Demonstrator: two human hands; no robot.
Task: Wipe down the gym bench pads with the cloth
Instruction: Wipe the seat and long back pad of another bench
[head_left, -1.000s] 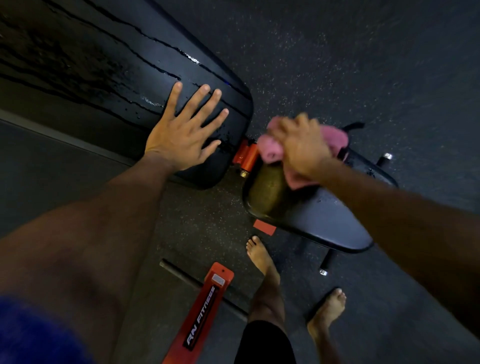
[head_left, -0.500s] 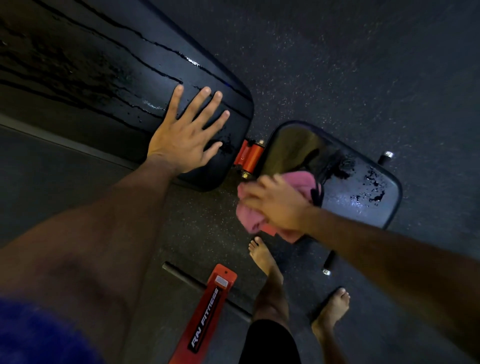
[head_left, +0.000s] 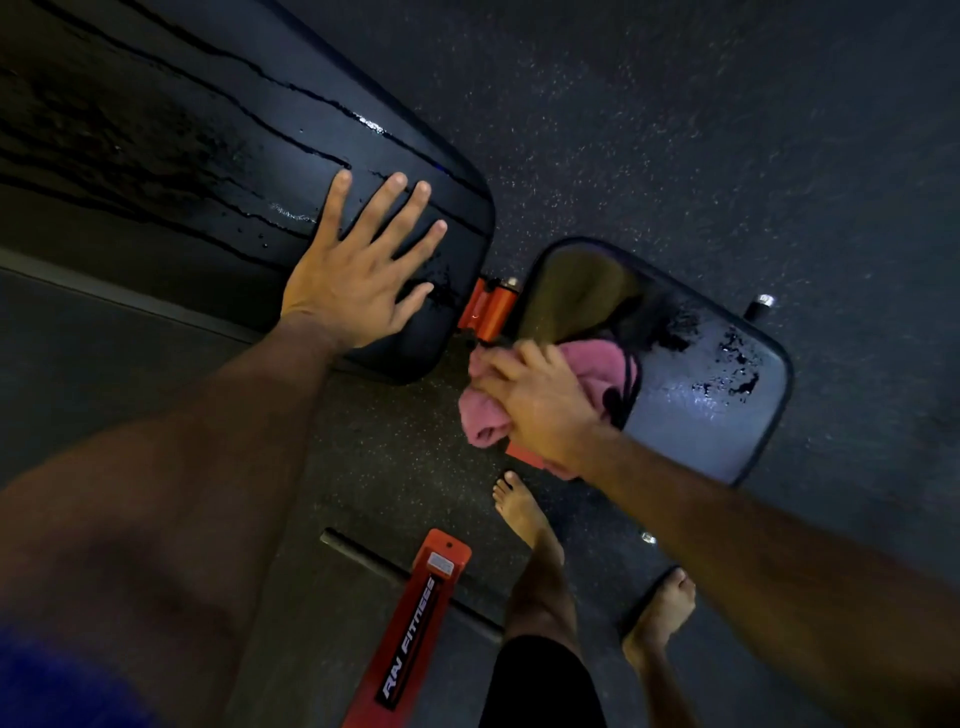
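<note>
The fingers of the right hand (head_left: 540, 410) are curled over a bunched pink cloth (head_left: 597, 364), which is gripped and pressed against the near left edge of the seat pad (head_left: 727, 415). Part of the cloth hangs off that edge, just above the floor (head_left: 675, 130). The fingers of the left hand (head_left: 358, 291) are spread apart and laid flat, palm down, on the right end of the back pad (head_left: 208, 156); nothing is held there, and the hand appears to be used as a brace.

Wet streaks are seen running along the back pad, and droplets are scattered on the far right part of the seat pad. Both pads are judged to be only partly wiped. An orange hinge bracket (head_left: 491, 309) sits between the two pads, close to the cloth.

Risks noted:
- The bracing palm rests on a wet, glossy surface, so a slip of the hand is possible if weight is leaned on it.
- The loose cloth could be snagged on the bracket or its bolt during a stroke toward the left.
- Liquid pushed off the near edge would land by the bare feet (head_left: 519, 509), beside the red frame rail (head_left: 415, 634); footing could be lost.
- The droplets at the far right corner may be missed if strokes are kept short.
</note>
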